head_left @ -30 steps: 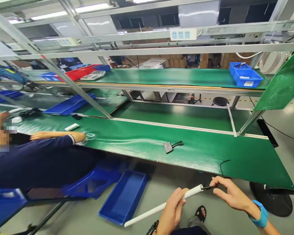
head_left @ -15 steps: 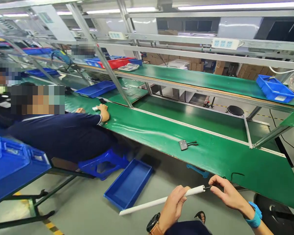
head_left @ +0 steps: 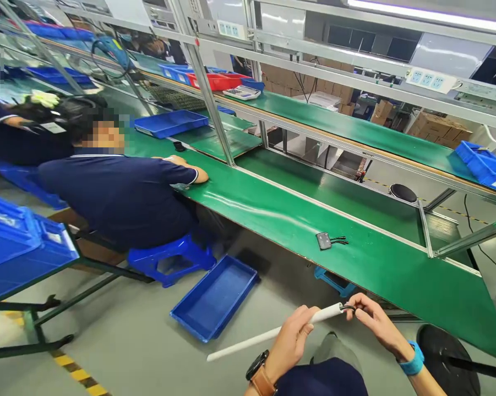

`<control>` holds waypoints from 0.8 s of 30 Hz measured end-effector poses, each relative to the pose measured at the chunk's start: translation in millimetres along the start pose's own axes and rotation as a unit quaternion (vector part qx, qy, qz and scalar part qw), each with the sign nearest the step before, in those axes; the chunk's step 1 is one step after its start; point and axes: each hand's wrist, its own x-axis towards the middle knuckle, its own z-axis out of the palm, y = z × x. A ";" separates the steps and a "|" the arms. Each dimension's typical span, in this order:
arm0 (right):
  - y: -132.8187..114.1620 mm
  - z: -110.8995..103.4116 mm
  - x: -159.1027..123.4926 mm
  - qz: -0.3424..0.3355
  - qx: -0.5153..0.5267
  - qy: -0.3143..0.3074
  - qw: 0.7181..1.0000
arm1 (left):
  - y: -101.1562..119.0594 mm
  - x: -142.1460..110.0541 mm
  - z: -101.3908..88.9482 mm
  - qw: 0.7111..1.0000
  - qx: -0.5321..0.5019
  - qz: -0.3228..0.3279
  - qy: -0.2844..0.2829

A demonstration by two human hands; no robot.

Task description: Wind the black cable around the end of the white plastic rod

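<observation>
My left hand [head_left: 291, 338] is wrapped round a long white tube [head_left: 251, 341] that slants down to the left over the floor. My right hand [head_left: 374, 322] pinches a thin black wire [head_left: 348, 309] at the tube's upper open end. Both hands hover in front of the green conveyor belt [head_left: 380, 269], below its near edge. A small dark grey module with short black leads [head_left: 325, 240] lies on the belt beyond my hands.
A person in a dark blue shirt [head_left: 119, 192] sits on a blue stool [head_left: 169, 261] at the belt to the left. A blue tray [head_left: 214, 297] lies on the floor. Blue bins [head_left: 20, 242] stand on a table at left; a black stool base [head_left: 448, 357] is at right.
The view has swung left and down, showing more of the seated people and floor. My right hand has moved closer to the tube's end, and less black wire shows outside it.
</observation>
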 end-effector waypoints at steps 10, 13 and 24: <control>-16.6 -37.8 10.7 -0.013 -0.204 0.072 0.976 | 3.9 26.3 -4.9 0.997 0.072 0.010 -0.014; -30.6 -42.1 8.5 -0.063 -0.311 0.034 0.948 | 7.3 35.3 0.7 0.997 0.072 0.012 -0.024; -6.4 -48.1 10.4 -0.114 -0.299 0.010 0.947 | -5.1 48.1 14.8 0.985 0.158 0.034 -0.064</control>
